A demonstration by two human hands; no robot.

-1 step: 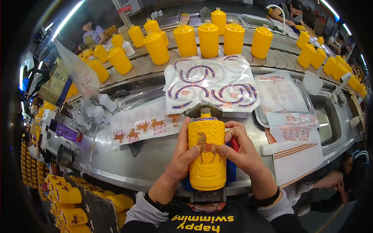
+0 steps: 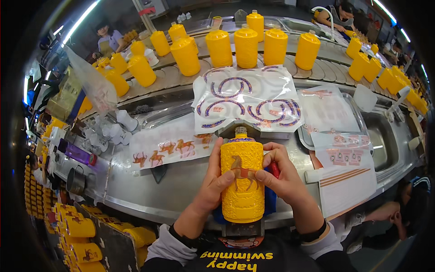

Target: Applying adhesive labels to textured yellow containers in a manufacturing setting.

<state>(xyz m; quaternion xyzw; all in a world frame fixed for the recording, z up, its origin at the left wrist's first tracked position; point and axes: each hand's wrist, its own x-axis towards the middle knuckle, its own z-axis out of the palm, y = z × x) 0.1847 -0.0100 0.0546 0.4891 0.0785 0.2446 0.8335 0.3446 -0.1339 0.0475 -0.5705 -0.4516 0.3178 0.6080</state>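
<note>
Between my hands lies a yellow embossed bottle (image 2: 242,206), its clear neck pointing away from me. A brown horse decal (image 2: 244,173) with a reddish saddle sits on its front, and a purple patterned band rings its shoulder. My left hand (image 2: 215,179) grips the left side, thumb pressed at the decal's edge. From the right, my right hand (image 2: 282,174) grips the bottle, its thumb on the horse's hind part. A red object (image 2: 274,169) shows partly by the right hand's fingers; its kind is hidden. Blue cloth (image 2: 270,201) peeks out beneath the bottle.
Ahead lies a sheet of curved purple decals (image 2: 247,97); a horse decal sheet (image 2: 170,146) is left, more decal sheets (image 2: 346,181) right. Yellow bottles (image 2: 218,47) line a conveyor behind. A sink (image 2: 383,140) is at right, finished bottles (image 2: 86,252) lower left. Other people sit around.
The whole view has shifted very slightly. Both hands keep the same hold on the bottle, thumbs at the horse decal.
</note>
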